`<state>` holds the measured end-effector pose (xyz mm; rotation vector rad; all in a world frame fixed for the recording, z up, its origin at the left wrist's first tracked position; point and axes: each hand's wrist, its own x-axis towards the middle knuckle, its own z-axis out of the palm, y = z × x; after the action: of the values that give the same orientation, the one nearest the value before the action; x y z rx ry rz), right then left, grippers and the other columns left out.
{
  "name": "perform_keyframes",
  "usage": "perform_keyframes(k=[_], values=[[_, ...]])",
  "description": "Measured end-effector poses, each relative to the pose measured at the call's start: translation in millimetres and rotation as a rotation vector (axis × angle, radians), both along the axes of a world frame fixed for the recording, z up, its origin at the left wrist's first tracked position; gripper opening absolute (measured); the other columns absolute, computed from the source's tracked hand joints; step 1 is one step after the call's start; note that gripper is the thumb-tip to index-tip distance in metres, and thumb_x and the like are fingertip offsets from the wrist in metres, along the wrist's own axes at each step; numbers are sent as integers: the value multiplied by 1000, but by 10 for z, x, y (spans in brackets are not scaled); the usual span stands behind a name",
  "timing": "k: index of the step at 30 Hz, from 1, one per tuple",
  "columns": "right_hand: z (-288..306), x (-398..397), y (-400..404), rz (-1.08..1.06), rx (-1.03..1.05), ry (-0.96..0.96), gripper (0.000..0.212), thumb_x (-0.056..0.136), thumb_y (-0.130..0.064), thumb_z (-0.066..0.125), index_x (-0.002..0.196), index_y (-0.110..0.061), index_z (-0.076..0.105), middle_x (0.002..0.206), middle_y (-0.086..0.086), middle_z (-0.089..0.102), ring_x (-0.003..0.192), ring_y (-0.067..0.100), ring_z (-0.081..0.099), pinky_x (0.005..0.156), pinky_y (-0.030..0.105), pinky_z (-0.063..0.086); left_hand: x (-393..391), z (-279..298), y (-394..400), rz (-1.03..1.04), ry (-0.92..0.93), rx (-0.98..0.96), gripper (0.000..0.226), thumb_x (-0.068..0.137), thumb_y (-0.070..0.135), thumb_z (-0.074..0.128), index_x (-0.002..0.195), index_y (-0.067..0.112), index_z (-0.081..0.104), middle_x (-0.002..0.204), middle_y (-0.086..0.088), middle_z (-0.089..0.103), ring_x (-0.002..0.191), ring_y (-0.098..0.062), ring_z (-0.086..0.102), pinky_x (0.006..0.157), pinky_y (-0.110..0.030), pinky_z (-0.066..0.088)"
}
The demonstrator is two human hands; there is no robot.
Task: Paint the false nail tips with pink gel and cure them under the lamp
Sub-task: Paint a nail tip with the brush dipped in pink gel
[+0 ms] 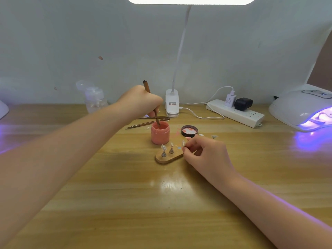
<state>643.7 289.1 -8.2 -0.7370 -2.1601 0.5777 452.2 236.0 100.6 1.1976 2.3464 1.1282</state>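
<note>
My left hand (142, 102) grips a brown brush (147, 87) whose tip dips into the open pink gel jar (160, 133). In front of the jar lies a wooden nail stand (168, 157) with two clear nail tips (163, 147) on metal pegs. My right hand (206, 155) pinches a third peg with a nail tip (183, 143) at the stand's right end. The jar's dark lid (189, 131) lies upside down to the right. The white curing lamp (303, 110) glows purple at the far right.
Two more brushes (149, 124) lie behind the jar. A clip desk lamp (172, 103), a power strip (235, 113) with plugs and cable, and a clear pump bottle (94, 99) stand along the wall. Loose nail tips (213, 136) lie right of the lid.
</note>
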Motion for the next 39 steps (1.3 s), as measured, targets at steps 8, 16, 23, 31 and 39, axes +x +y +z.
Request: perform_keyframes(k=[8,16,23,31,39], values=[[6,-4,-8,11,-53,23,4,79,-13,73,77,-16,72,67,-9,67,58,4,56,61,17,46,-18,-115,72,-32,33,-210,10,82,18,64,83,9,67,71,-1,65,66,-14,50,56,-26,41],[17,0,-3,32,-115,48,3,80,-15,74,82,-15,72,70,-3,69,64,17,65,69,36,54,-179,-4,-93,69,-274,-41,14,84,18,59,82,13,72,50,8,63,42,-6,39,42,-20,28],[28,4,-4,66,-214,73,6,81,-15,75,78,-20,72,65,-2,69,59,12,65,67,30,54,-343,-182,-339,71,-525,-21,16,87,19,53,88,14,68,54,7,63,51,-9,36,50,-22,25],[50,12,-3,54,-283,98,7,81,-14,73,77,-19,71,68,-1,70,57,11,68,67,27,54,-481,-294,-514,125,-703,132,20,87,16,50,82,12,69,55,4,63,50,-9,40,52,-22,31],[62,12,-2,55,-297,133,2,82,-15,74,82,-17,73,74,-2,71,68,18,69,71,32,56,139,-542,-689,-97,-334,551,18,97,9,51,93,16,67,67,6,69,57,-5,54,57,-16,45]])
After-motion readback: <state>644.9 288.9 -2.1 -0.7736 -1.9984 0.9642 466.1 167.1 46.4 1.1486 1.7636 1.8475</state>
